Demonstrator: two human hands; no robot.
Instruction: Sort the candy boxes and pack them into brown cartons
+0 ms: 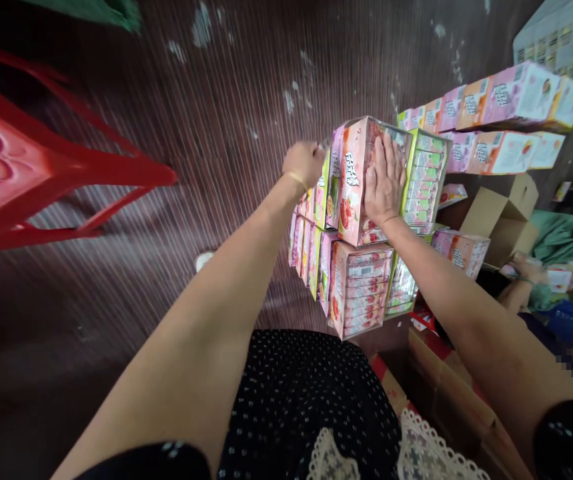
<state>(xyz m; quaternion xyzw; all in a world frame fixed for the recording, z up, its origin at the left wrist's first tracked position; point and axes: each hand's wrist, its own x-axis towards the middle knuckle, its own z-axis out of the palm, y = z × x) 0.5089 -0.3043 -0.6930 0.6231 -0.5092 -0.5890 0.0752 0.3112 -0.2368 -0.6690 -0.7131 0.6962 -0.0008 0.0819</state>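
Pink, purple, orange and green boxes with rows of small packets behind clear fronts stand stacked in two layers on the dark floor. My right hand (385, 179) lies flat, fingers stretched, on the clear face of an upper pink box (350, 180) with a red fruit print. A green-edged box (425, 177) stands right beside it. At the far left side of the upper layer is my left hand (304, 164), its fingers curled closed and slightly blurred. What it grips, if anything, is hidden. Below, another pink box (365, 287) shows its packets.
A red plastic stool (66, 157) lies at the left on the striped dark floor (226, 120). More box rows (501, 100) stand at the back right. An opened carton (501, 210), green cloth (561, 237) and another person's hand (529, 268) are on the right; cardboard (446, 373) lies near my lap.
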